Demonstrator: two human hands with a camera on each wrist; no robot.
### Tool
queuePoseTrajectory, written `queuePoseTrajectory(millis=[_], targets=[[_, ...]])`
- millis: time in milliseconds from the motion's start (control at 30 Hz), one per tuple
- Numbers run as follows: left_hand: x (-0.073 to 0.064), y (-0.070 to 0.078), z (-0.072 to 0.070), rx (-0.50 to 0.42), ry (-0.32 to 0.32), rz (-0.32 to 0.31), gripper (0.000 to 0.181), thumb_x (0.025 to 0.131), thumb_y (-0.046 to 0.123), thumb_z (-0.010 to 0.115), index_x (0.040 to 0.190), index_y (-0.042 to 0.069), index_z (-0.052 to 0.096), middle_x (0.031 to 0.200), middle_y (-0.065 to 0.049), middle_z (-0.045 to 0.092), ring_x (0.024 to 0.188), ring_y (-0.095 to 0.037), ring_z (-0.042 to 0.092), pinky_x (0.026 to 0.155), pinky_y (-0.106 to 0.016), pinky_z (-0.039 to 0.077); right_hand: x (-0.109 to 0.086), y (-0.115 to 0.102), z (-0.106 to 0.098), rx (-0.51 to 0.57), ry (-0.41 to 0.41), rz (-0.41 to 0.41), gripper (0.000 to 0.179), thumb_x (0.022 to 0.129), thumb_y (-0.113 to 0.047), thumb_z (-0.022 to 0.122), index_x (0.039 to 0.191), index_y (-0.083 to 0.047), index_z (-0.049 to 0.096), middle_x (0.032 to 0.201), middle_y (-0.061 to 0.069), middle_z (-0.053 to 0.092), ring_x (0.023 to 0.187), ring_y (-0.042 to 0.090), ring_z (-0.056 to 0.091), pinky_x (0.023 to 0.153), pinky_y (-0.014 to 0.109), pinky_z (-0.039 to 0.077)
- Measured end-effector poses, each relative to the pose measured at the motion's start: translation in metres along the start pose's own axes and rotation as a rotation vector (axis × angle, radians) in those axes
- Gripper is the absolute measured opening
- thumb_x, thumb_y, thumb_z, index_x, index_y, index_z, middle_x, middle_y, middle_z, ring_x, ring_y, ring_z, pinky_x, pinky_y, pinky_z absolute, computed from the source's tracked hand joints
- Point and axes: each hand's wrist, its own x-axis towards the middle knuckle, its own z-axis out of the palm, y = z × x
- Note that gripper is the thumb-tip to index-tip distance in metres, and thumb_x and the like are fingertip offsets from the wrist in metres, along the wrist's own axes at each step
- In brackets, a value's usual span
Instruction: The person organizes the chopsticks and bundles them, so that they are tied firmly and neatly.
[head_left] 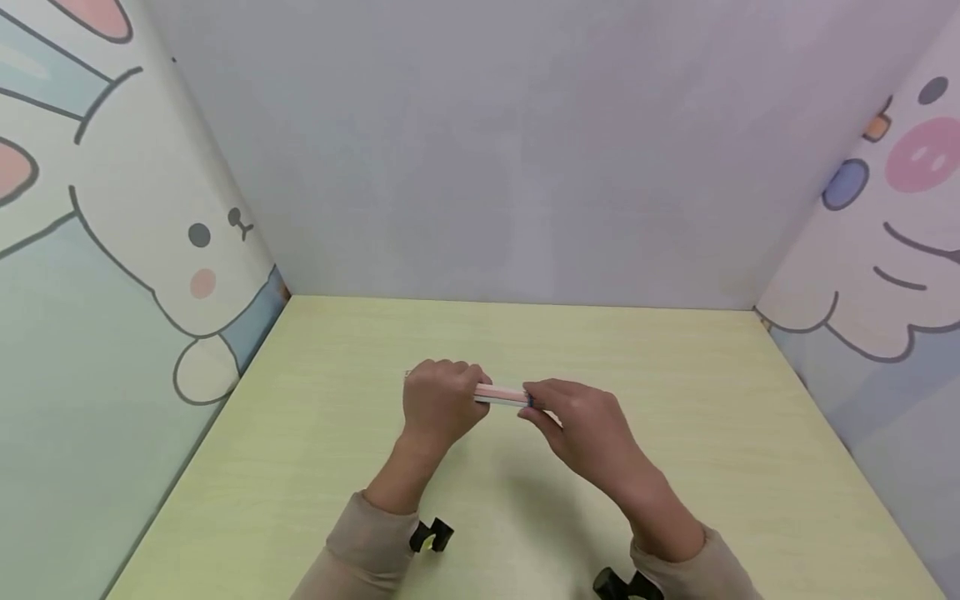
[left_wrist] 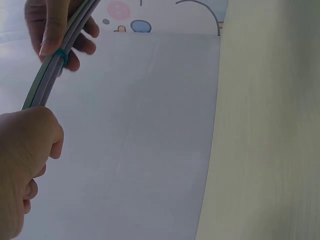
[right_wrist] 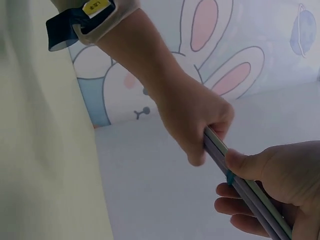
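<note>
My left hand (head_left: 441,402) grips a bundle of long thin strips (head_left: 502,395) above the table, with the fingers curled round it. The strips look pale pink and white from the head, greenish and greyish in the wrist views; their exact kind is unclear. A teal band (right_wrist: 229,177) encircles the bundle just beyond the left fist. At that band my right hand (head_left: 588,425) pinches the bundle, thumb (right_wrist: 242,164) on one side and fingers on the other. In the left wrist view, the strips (left_wrist: 40,90) run up from the fist past the right fingers. The left palm hides part of them.
A pale yellow table (head_left: 360,333) lies below both hands. Behind it rises a plain grey wall (head_left: 510,167), and side panels with a cartoon rabbit (head_left: 142,225) and a pink-nosed cartoon figure (head_left: 892,250) flank it. Black wrist mounts (head_left: 432,535) sit at the sleeves.
</note>
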Motion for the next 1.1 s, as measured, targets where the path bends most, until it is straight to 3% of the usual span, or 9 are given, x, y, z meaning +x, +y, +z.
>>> queuePoseTrajectory(millis=[167,333,567,767,933,1100], targets=[[0.003,0.009,0.001,0.013,0.015,0.028,0.032,0.065,0.016,0.078,0.048,0.020,0.052,0.042,0.007,0.036,0.039,-0.010,0.022,0.044,-0.025,0.014,0.001,-0.004,0.005,0.013,0.000,-0.016,0.036,0.072,-0.017,0.091,0.104,-0.009,0.077,0.099,0.000,0.077,0.078,0.013,0.073,0.061,0.027,0.054],[0.003,0.007,0.000,0.034,0.001,-0.001,0.034,0.068,0.016,0.079,0.049,0.018,0.051,0.042,0.006,0.036,0.041,-0.011,0.021,0.044,-0.026,0.016,-0.004,0.003,0.003,0.030,0.034,0.000,0.055,0.069,-0.020,0.093,0.117,-0.003,0.073,0.111,0.007,0.075,0.092,0.020,0.074,0.070,0.036,0.059],[0.003,0.006,-0.001,0.021,-0.002,-0.030,0.033,0.067,0.014,0.078,0.049,0.019,0.051,0.042,0.006,0.036,0.041,-0.010,0.021,0.042,-0.025,0.018,-0.006,0.010,0.004,0.008,0.098,-0.092,0.032,0.074,-0.008,0.088,0.103,-0.004,0.076,0.096,0.004,0.077,0.081,0.017,0.074,0.063,0.032,0.058],[0.002,0.013,0.000,0.025,0.018,-0.029,0.037,0.064,0.015,0.078,0.046,0.019,0.046,0.042,0.006,0.033,0.040,-0.010,0.020,0.043,-0.025,0.015,-0.003,0.004,0.013,-0.051,0.119,-0.147,0.034,0.072,-0.008,0.089,0.103,-0.005,0.077,0.095,0.003,0.077,0.074,0.017,0.073,0.059,0.032,0.056],[0.003,0.018,-0.001,0.037,-0.006,-0.006,0.037,0.065,0.018,0.079,0.047,0.019,0.047,0.042,0.007,0.035,0.041,-0.009,0.019,0.044,-0.023,0.013,-0.001,0.002,0.017,-0.042,0.070,-0.118,0.042,0.073,-0.016,0.091,0.111,-0.006,0.076,0.102,0.003,0.077,0.082,0.018,0.074,0.065,0.034,0.058],[0.002,0.012,-0.002,0.058,-0.046,-0.042,0.032,0.066,0.016,0.080,0.049,0.018,0.053,0.042,0.005,0.039,0.042,-0.011,0.020,0.044,-0.026,0.016,-0.006,0.007,0.015,-0.003,0.065,-0.074,0.057,0.067,-0.016,0.094,0.117,0.000,0.072,0.109,0.009,0.075,0.092,0.024,0.074,0.075,0.040,0.059]])
